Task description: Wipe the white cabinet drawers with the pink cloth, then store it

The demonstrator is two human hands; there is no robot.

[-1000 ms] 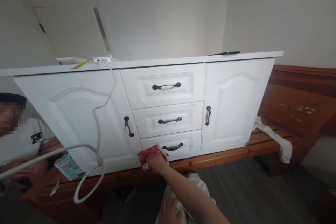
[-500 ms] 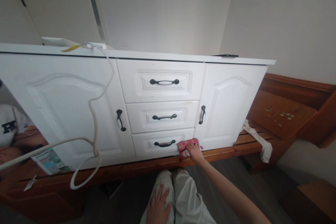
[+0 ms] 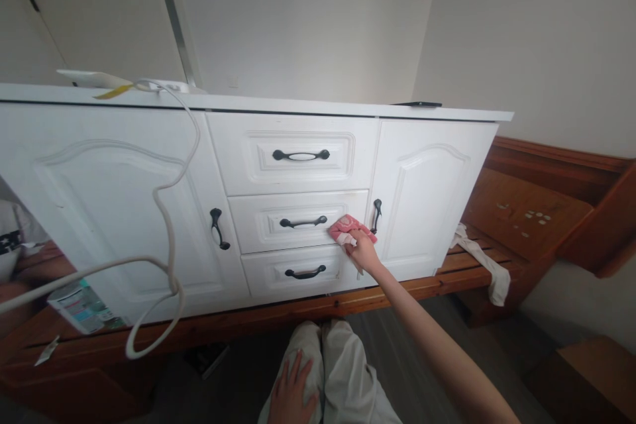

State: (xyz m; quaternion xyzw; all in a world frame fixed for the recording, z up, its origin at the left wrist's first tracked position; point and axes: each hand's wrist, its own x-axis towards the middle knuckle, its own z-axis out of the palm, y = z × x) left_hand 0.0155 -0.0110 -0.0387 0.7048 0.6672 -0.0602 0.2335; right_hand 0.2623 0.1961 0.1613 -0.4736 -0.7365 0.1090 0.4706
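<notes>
A pink patterned cloth [image 3: 346, 228] is gripped in my right hand [image 3: 362, 253] and pressed against the white cabinet [image 3: 303, 116]. It covers the right end of the middle drawer [image 3: 258, 222], between that drawer's dark handle [image 3: 303, 221] and the handle of the right door [image 3: 376, 215]. My left hand [image 3: 293, 392] lies flat on my thigh with the fingers spread, holding nothing. All the drawers and both doors are closed.
A white cable [image 3: 171, 225] hangs in loops before the left door. The cabinet stands on a wooden bench [image 3: 427, 289]. White fabric [image 3: 484, 265] drapes over the bench at right; a box [image 3: 85, 308] sits at left, near another person's arm [image 3: 42, 264].
My right hand has moved the cloth up from the lower right corner of the bottom drawer to the middle drawer's right end. My left hand stays on my thigh.
</notes>
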